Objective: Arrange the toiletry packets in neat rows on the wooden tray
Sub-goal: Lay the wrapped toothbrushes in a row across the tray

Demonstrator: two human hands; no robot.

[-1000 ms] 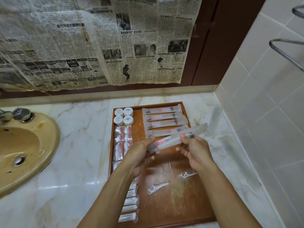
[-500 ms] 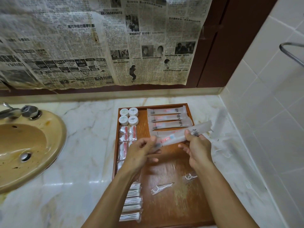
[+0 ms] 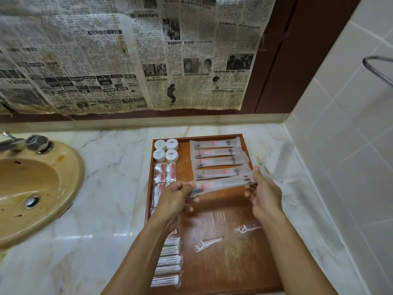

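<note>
The left hand (image 3: 176, 194) and right hand (image 3: 262, 195) are pinching a long packet (image 3: 223, 183) by its ends, holding it level over the wooden tray (image 3: 219, 220), probably for laying it parallel under the four packets (image 3: 217, 158).

A white marble desk (image 3: 110, 188) with grey and tan veining runs along the wall. Set into its left side is a tan oval sink (image 3: 32, 188) with a metal drain plug (image 3: 32, 201) in the bowl and a chrome tap (image 3: 25, 143) at its far rim. Yellowed newspaper sheets (image 3: 127, 54) (printed in Chinese characters) hang over the dark brown wall panel (image 3: 282, 60). White wall tiles (image 3: 350, 135) cover the right side, where a metal towel rail (image 3: 377, 69) projects.
</note>
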